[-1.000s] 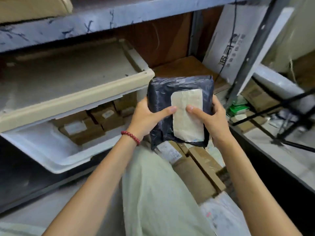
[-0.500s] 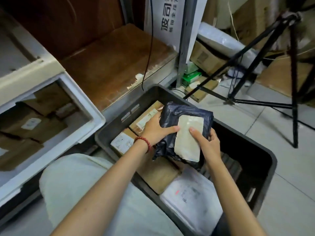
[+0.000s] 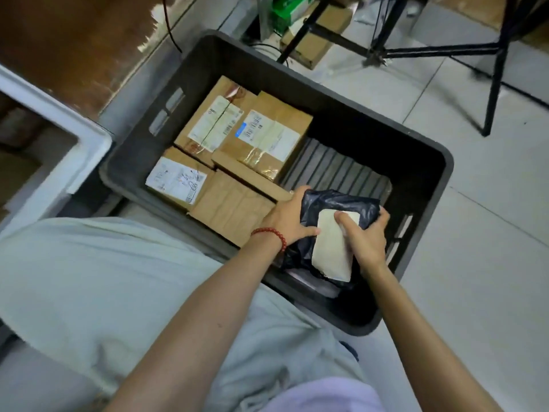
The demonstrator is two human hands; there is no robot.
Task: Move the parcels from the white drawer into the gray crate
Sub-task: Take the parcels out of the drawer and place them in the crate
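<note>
Head view, looking down into the gray crate [image 3: 439, 176], which stands on the tiled floor [image 3: 481, 263] beside the white drawer [image 3: 77, 135]; only a corner of the drawer is in frame and its contents are blurred beyond reading. You hold the black parcel [image 3: 338, 200] low inside the near right part of the crate, above its ribbed bottom; whether the parcel already rests on that bottom cannot be told, since its underside is hidden. Your left grip [image 3: 289, 221] grasps the parcel's left side, thumb at the edge of the pale label [image 3: 328, 254] and fingers curled over the far corner. Your right grip [image 3: 367, 239] grasps the right side, thumb pressed on the label and fingers wrapped round the edge, their tips out of sight. The label's print is not legible. A dim, pale shape under the parcel's near edge is too dark to identify. Four cardboard boxes fill the crate's left half, packed touching: two labelled ones at the back [image 3: 214, 123] [image 3: 267, 138], a labelled one at the near left [image 3: 178, 179], and a plain one [image 3: 234, 209] partly covered by your left wrist, which wears a red bead bracelet [image 3: 271, 234]. Your pale trousers [image 3: 104, 278] hide the crate's near left rim. Beyond the crate, black tripod legs [image 3: 494, 84] and a small carton [image 3: 315, 40] are cut off by the top edge.
</note>
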